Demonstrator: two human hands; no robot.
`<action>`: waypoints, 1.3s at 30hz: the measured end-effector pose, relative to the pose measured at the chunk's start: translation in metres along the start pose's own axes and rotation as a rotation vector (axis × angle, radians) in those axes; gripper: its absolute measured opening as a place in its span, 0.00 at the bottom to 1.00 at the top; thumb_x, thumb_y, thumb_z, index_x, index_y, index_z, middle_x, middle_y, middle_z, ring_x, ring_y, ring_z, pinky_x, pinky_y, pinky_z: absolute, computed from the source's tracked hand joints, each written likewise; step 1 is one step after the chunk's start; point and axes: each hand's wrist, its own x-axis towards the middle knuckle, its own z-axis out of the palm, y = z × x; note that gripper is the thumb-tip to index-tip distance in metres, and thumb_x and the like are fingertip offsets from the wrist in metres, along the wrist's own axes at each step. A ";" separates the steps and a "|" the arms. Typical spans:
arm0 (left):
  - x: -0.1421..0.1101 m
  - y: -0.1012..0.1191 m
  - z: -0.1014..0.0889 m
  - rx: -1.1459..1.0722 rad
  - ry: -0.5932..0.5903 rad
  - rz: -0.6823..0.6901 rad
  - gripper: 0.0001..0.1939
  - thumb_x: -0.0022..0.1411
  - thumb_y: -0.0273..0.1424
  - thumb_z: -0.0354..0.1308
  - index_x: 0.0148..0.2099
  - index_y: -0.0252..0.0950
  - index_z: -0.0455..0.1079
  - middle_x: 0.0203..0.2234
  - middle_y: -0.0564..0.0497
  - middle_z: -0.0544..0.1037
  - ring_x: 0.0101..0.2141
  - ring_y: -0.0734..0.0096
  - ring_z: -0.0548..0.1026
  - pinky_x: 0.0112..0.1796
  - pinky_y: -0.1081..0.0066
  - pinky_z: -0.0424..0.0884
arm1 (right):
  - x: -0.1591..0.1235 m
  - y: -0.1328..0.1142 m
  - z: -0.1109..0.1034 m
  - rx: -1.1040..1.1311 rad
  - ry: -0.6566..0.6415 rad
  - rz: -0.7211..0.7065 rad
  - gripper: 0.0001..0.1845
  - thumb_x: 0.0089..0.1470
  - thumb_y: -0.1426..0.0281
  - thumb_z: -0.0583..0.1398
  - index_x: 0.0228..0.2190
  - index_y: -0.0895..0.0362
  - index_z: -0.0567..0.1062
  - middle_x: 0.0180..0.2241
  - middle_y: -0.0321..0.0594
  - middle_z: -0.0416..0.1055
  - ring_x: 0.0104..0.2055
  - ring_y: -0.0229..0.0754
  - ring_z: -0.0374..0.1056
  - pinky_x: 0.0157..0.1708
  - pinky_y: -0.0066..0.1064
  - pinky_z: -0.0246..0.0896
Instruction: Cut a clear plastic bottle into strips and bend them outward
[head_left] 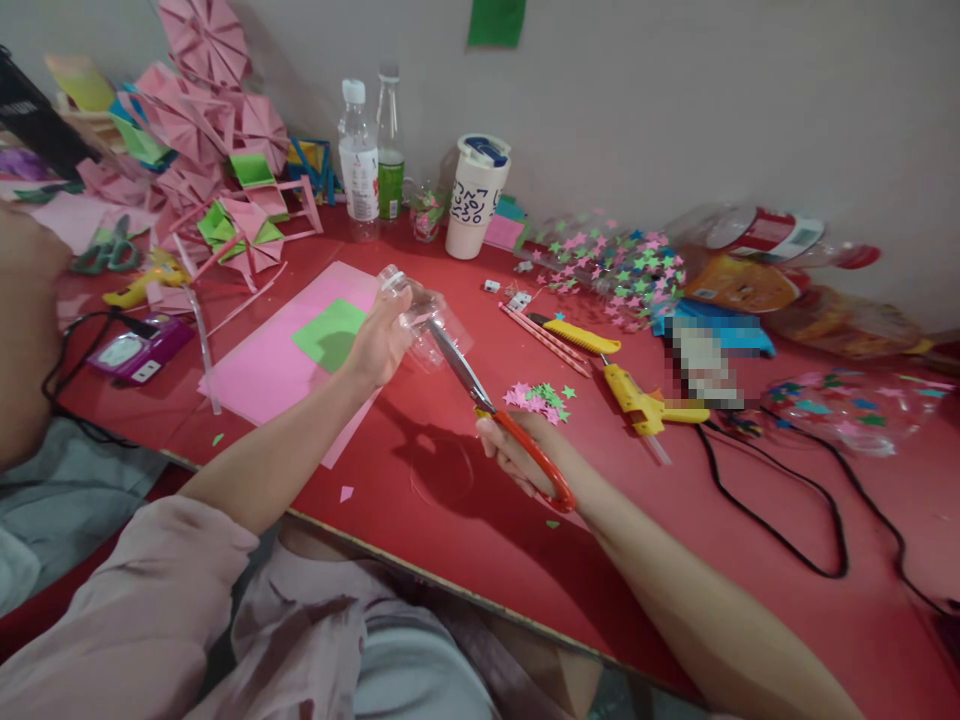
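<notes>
My left hand (381,338) is closed around the neck end of a clear plastic bottle piece (441,325), held tilted above the red table. My right hand (517,455) grips red-handled scissors (541,465), whose long metal blades reach up to the plastic. The blade tips overlap the clear piece; whether they are cutting it I cannot tell. Below my left hand lie a pink paper sheet (262,365) and a green paper square (324,338). A clear plastic ring (442,500) rests on the table under the scissors. Small pink and green paper stars (541,400) are heaped beyond my right hand.
A yellow glue gun (637,400) with a black cord and a yellow cutter (581,335) lie right of centre. Bottles (360,190) and a white cup (472,205) stand along the wall. Pink paper crafts (202,140) are piled at left, where another person's arm (26,330) shows.
</notes>
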 end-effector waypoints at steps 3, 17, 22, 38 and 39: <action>0.000 0.002 0.001 0.013 0.003 0.010 0.12 0.58 0.42 0.61 0.37 0.40 0.67 0.35 0.50 0.79 0.48 0.59 0.78 0.54 0.57 0.68 | 0.002 0.003 -0.003 -0.033 -0.003 -0.015 0.30 0.45 0.39 0.58 0.19 0.53 0.62 0.08 0.23 0.51 0.08 0.29 0.49 0.10 0.23 0.46; -0.003 0.002 0.005 0.082 -0.027 0.027 0.16 0.57 0.45 0.63 0.38 0.40 0.66 0.34 0.49 0.79 0.49 0.59 0.77 0.56 0.54 0.66 | -0.005 -0.004 0.002 -0.024 0.018 -0.010 0.28 0.48 0.42 0.58 0.20 0.53 0.62 0.08 0.23 0.52 0.09 0.29 0.47 0.11 0.23 0.46; -0.005 -0.001 0.004 0.082 -0.031 0.040 0.15 0.58 0.44 0.63 0.38 0.40 0.66 0.35 0.49 0.80 0.49 0.59 0.77 0.55 0.54 0.66 | -0.003 0.000 -0.001 -0.024 0.010 -0.030 0.30 0.47 0.40 0.58 0.20 0.53 0.63 0.08 0.24 0.52 0.09 0.29 0.49 0.10 0.23 0.46; -0.008 -0.004 0.010 0.103 -0.014 0.019 0.13 0.64 0.43 0.56 0.35 0.39 0.69 0.36 0.48 0.80 0.48 0.60 0.77 0.54 0.55 0.68 | -0.006 -0.001 0.000 0.047 0.001 -0.022 0.30 0.46 0.40 0.59 0.21 0.53 0.62 0.09 0.22 0.51 0.10 0.28 0.46 0.10 0.23 0.45; -0.008 -0.004 0.010 0.103 -0.014 0.015 0.13 0.64 0.43 0.56 0.35 0.39 0.69 0.36 0.48 0.80 0.48 0.60 0.77 0.54 0.56 0.68 | -0.006 -0.001 0.001 0.054 0.006 -0.016 0.30 0.46 0.40 0.60 0.21 0.53 0.62 0.09 0.22 0.50 0.09 0.28 0.46 0.10 0.23 0.44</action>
